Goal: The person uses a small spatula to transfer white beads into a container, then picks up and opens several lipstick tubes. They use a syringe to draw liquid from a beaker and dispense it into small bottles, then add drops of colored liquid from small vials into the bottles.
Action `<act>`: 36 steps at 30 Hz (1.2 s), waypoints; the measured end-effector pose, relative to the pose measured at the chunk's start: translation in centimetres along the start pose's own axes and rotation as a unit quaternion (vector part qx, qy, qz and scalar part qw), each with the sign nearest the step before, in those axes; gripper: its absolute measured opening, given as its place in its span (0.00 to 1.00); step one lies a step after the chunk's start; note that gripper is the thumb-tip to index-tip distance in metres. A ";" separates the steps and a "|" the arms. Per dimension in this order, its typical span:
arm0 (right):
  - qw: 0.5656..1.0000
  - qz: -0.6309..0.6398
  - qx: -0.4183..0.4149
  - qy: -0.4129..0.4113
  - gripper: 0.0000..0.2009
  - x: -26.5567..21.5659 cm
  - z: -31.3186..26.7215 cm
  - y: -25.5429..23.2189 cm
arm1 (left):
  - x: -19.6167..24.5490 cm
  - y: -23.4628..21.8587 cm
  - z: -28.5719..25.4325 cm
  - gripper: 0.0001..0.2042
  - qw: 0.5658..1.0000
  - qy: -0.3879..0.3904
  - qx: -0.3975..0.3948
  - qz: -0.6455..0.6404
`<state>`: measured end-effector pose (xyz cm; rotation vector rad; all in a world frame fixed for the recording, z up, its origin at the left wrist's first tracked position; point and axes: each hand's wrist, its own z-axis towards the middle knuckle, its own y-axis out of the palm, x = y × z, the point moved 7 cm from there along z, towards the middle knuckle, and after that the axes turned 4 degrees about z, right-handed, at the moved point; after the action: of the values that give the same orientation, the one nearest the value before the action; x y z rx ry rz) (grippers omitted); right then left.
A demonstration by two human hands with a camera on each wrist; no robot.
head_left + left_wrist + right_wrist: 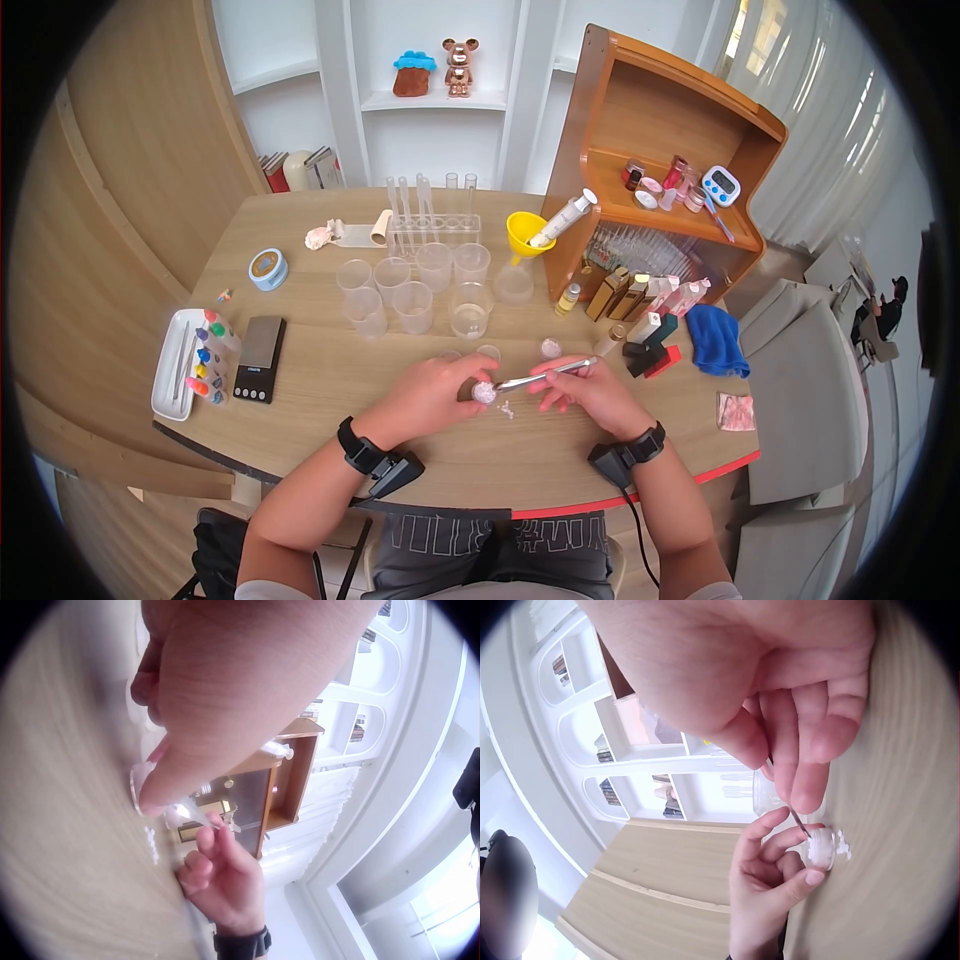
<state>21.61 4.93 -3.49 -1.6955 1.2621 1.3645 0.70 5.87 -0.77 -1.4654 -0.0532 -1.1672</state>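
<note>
My left hand [425, 400] grips a small clear jar [822, 849] packed with pinkish-white, crumbly stuff, holding it low over the table between thumb and fingers. Between the thumb and fingers of my right hand [590, 390] is a slim metal spatula [535, 380]. Its far end reaches the top of the jar. White crumbs [507, 410] lie on the wood beside the jar. A second small round pot with pinkish contents [550, 348] stands just beyond the right hand. In the right wrist view, the right palm and fingers [810, 735] hide much of the spatula.
Clear plastic cups [413, 307] and a test tube rack [435, 228] stand beyond the hands. Left are a black scale [260, 358] and a white tray [172, 405]. Small boxes [655, 357], a blue cloth [716, 342] and a wooden cabinet [590, 130] are right. A yellow funnel [524, 233] holds a syringe.
</note>
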 end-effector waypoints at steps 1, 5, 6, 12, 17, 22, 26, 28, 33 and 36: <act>1.000 0.006 0.003 0.004 0.14 0.1 0.1 -0.1 | 0.0 0.0 0.0 0.23 1.000 0.000 0.000 -0.001; 0.999 0.035 0.013 0.012 0.14 0.6 0.4 -0.5 | 0.0 0.1 0.1 0.23 1.000 0.002 0.001 -0.002; 0.999 0.037 0.014 0.013 0.14 0.6 0.4 -0.6 | 0.0 0.1 0.1 0.23 1.000 0.002 0.002 -0.004; 0.996 0.087 0.026 0.023 0.13 0.9 0.5 -1.3 | -0.1 0.1 0.2 0.24 1.000 0.003 -0.004 -0.011; 0.985 0.162 0.048 0.025 0.09 1.2 0.7 -1.8 | 0.0 0.1 0.1 0.25 1.000 -0.006 -0.014 -0.005; 0.987 0.149 0.062 0.018 0.12 1.5 1.0 -1.9 | -0.2 0.2 0.1 0.26 1.000 -0.013 -0.022 -0.010; 0.988 0.132 0.076 0.016 0.14 1.2 0.8 -1.7 | -0.1 0.1 0.2 0.26 1.000 -0.013 -0.019 -0.011; 0.989 0.128 0.078 0.018 0.13 1.1 0.7 -1.6 | 0.0 0.1 0.2 0.26 1.000 -0.014 -0.018 -0.013; 0.995 0.037 0.092 0.004 0.12 1.0 0.8 -1.7 | -0.1 0.2 0.2 0.26 0.999 -0.017 -0.021 -0.019; 0.996 0.010 0.088 0.002 0.12 1.1 0.8 -1.5 | 0.0 0.1 0.2 0.26 0.999 -0.019 -0.022 -0.015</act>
<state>22.69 5.82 -4.88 -1.5705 1.3631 1.2234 0.88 6.01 -0.85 -1.5295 -0.0759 -1.1715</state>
